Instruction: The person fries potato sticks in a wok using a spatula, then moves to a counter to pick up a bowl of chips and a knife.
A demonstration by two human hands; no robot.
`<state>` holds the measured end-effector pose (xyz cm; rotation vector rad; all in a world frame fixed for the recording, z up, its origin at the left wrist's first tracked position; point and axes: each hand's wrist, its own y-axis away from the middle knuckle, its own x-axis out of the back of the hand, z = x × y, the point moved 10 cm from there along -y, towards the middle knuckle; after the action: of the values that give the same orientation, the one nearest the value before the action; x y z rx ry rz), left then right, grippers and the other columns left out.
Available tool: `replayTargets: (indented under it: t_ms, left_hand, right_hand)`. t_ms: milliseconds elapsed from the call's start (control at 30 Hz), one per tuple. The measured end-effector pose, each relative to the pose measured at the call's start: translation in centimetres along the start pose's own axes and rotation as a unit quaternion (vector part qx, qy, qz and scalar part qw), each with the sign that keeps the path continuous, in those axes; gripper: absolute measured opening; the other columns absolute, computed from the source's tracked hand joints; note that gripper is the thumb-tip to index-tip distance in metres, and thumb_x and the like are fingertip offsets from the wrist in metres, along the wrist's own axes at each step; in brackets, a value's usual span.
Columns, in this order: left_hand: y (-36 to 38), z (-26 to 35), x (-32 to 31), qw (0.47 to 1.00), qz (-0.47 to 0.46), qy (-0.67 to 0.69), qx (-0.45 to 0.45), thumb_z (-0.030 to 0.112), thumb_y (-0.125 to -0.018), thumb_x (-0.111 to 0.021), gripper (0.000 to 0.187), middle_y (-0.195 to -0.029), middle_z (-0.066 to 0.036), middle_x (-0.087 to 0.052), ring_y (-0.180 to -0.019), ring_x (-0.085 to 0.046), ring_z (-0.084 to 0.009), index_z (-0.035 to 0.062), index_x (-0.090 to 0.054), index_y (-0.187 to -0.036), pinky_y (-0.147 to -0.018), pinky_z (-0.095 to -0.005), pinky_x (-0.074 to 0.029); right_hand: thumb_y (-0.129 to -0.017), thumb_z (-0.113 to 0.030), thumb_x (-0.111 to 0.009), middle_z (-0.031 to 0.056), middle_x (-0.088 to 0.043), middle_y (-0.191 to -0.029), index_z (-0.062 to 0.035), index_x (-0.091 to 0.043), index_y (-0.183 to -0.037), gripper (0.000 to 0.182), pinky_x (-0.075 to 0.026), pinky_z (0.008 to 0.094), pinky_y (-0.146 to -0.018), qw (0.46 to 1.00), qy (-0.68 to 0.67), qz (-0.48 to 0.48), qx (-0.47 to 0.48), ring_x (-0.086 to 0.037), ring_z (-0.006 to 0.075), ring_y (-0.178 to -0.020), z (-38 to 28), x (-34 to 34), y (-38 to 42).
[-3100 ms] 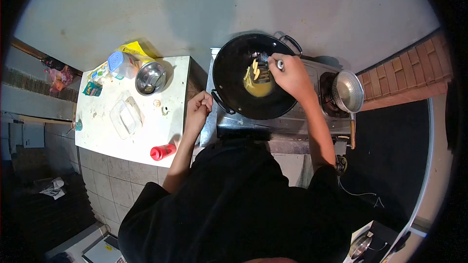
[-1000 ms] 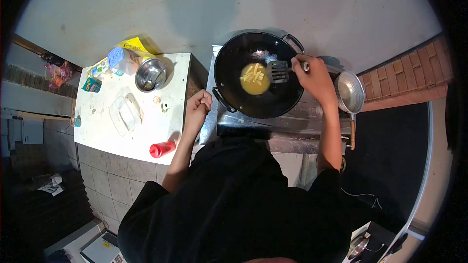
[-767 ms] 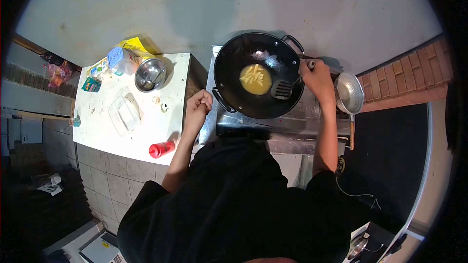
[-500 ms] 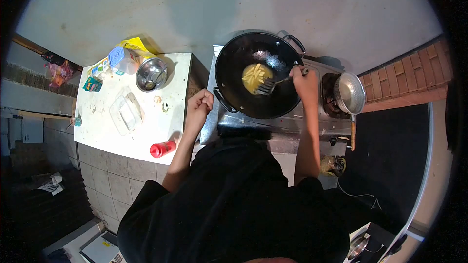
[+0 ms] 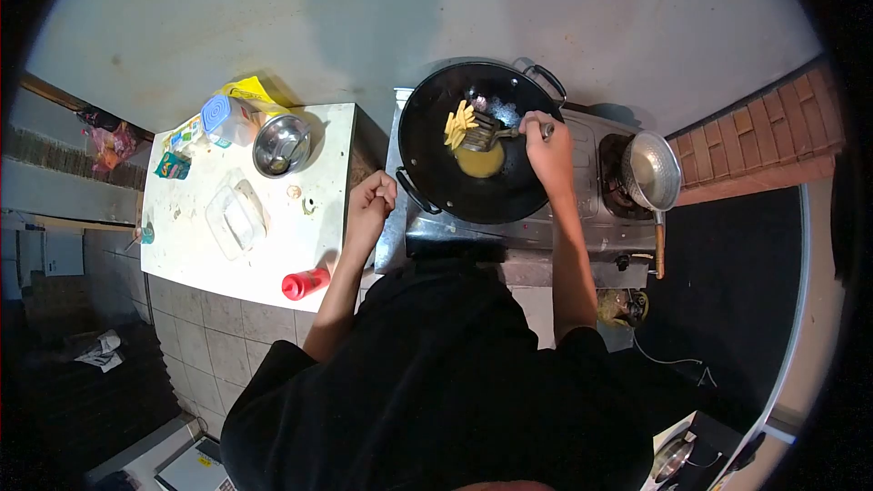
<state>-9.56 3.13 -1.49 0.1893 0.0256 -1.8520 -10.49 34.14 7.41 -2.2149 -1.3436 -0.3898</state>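
My right hand [image 5: 548, 145] grips the handle of a slotted spatula [image 5: 482, 135] over a black wok [image 5: 509, 205]. The spatula's head is against a heap of pale cut fries [image 5: 459, 123] on the wok's left inner side. Below them lies a small pool of yellowish oil [image 5: 482, 161]. Just left of the wok's near-left handle [image 5: 418, 193], my left hand [image 5: 371, 200] hangs with its fingers curled in, apart from the handle. I see nothing in that hand.
Right of the wok, a dented metal saucepan [image 5: 653, 173] with a wooden handle sits on the second burner. On the white table [image 5: 191, 218] are a metal bowl [image 5: 282, 145], a clear container [image 5: 236, 223], a red bottle [image 5: 305, 284], a blue-lidded tub [image 5: 227, 120] and several packets.
My right hand has moved the spatula up and left. The fries have shifted from the oil up the wok's side, leaving the oil pool bare. My left hand has hardly moved.
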Motion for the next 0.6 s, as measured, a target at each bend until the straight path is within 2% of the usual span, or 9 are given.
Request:
replayTargets:
  t_ms: [33,167,233,367,433,467,533,567,600]
  left_hand:
    - [0.0,0.1,0.0,1.0,0.001,0.0,0.0,-0.012,-0.071,-0.031,0.027,-0.058,0.004,-0.038,-0.053,-0.031,-0.0044,0.0054,-0.051,-0.078,-0.049,-0.0234,-0.021]
    - [0.1,0.2,-0.2,1.0,-0.004,0.0,0.001,-0.012,-0.07,-0.031,0.027,-0.058,0.004,-0.038,-0.052,-0.031,-0.0044,0.0052,-0.051,-0.078,-0.049,-0.0233,-0.021]
    - [0.0,0.1,-0.1,1.0,-0.005,0.0,-0.001,-0.012,-0.07,-0.031,0.027,-0.058,0.004,-0.038,-0.052,-0.031,-0.0044,0.0052,-0.051,-0.078,-0.049,-0.0233,-0.021]
    - [0.0,-0.5,0.0,1.0,-0.002,0.0,0.001,-0.012,-0.07,-0.031,0.027,-0.058,0.004,-0.038,-0.052,-0.031,-0.0044,0.0053,-0.051,-0.078,-0.049,-0.0231,-0.021]
    - [0.0,-0.3,0.0,1.0,0.0,-0.002,-0.001,-0.012,-0.07,-0.031,0.027,-0.058,0.004,-0.039,-0.052,-0.031,-0.0044,0.0053,-0.051,-0.078,-0.049,-0.0231,-0.021]
    - [0.1,-0.1,0.0,1.0,0.003,-0.005,-0.001,-0.012,-0.071,-0.031,0.027,-0.058,0.004,-0.039,-0.052,-0.031,-0.0043,0.0053,-0.051,-0.078,-0.049,-0.0231,-0.021]
    - [0.2,0.2,0.0,1.0,0.007,-0.007,-0.001,-0.011,-0.071,-0.031,0.027,-0.058,0.004,-0.039,-0.052,-0.031,-0.0042,0.0054,-0.051,-0.078,-0.049,-0.0231,-0.021]
    - [0.2,0.2,0.0,1.0,0.007,-0.006,0.002,-0.011,-0.071,-0.032,0.027,-0.058,0.004,-0.039,-0.052,-0.032,-0.0042,0.0054,-0.051,-0.078,-0.049,-0.023,-0.021]
    - [0.3,0.1,0.0,1.0,0.007,-0.004,0.004,-0.011,-0.072,-0.032,0.026,-0.058,0.004,-0.039,-0.053,-0.032,-0.0042,0.0054,-0.051,-0.078,-0.049,-0.0229,-0.021]
  right_hand:
    - [-0.092,-0.019,-0.051,0.0177,-0.059,-0.064,0.0017,-0.061,-0.073,0.03,-0.043,0.038,-0.06,1.0,0.005,-0.001,0.019,-0.057,0.0281,-0.057,-0.4,-0.1,0.0]
    - [-0.092,-0.019,-0.053,0.0194,-0.056,-0.062,0.0026,-0.059,-0.074,0.029,-0.041,0.0388,-0.057,0.999,0.014,-0.034,-0.007,-0.053,0.0312,-0.054,-1.8,0.0,-0.3]
    - [-0.094,-0.019,-0.053,0.0133,-0.05,-0.059,0.0019,-0.058,-0.076,0.029,-0.038,0.0337,-0.056,0.995,0.048,-0.082,0.017,-0.046,0.0181,-0.054,-2.9,-0.3,-0.4]
    - [-0.095,-0.02,-0.054,0.0139,-0.051,-0.06,0.0026,-0.059,-0.077,0.029,-0.039,0.0332,-0.055,0.991,0.068,-0.093,0.064,-0.045,0.0172,-0.053,-4.8,0.6,-1.0]
    - [-0.092,-0.02,-0.057,0.0252,-0.055,-0.067,0.0036,-0.061,-0.079,0.027,-0.042,0.0407,-0.057,0.988,0.084,-0.112,0.06,-0.056,0.0399,-0.059,-5.5,1.1,-1.3]
    - [-0.092,-0.02,-0.057,0.0252,-0.055,-0.067,0.0036,-0.061,-0.079,0.027,-0.042,0.0407,-0.057,0.988,0.084,-0.113,0.06,-0.056,0.0399,-0.059,-5.5,1.4,-1.4]
    - [-0.091,-0.023,-0.058,0.0257,-0.06,-0.07,0.003,-0.067,-0.088,0.028,-0.048,0.0404,-0.063,0.99,0.107,-0.082,0.051,-0.061,0.042,-0.067,-5.1,3.1,-2.0]
    - [-0.09,-0.025,-0.06,0.0255,-0.063,-0.074,0.002,-0.07,-0.097,0.03,-0.051,0.0402,-0.07,0.985,0.129,-0.104,0.04,-0.064,0.0415,-0.073,-5.0,3.4,-2.4]
    - [-0.09,-0.025,-0.06,0.0255,-0.063,-0.074,0.002,-0.07,-0.097,0.03,-0.051,0.0402,-0.07,0.985,0.13,-0.104,0.039,-0.064,0.0415,-0.073,-4.9,3.7,-2.5]
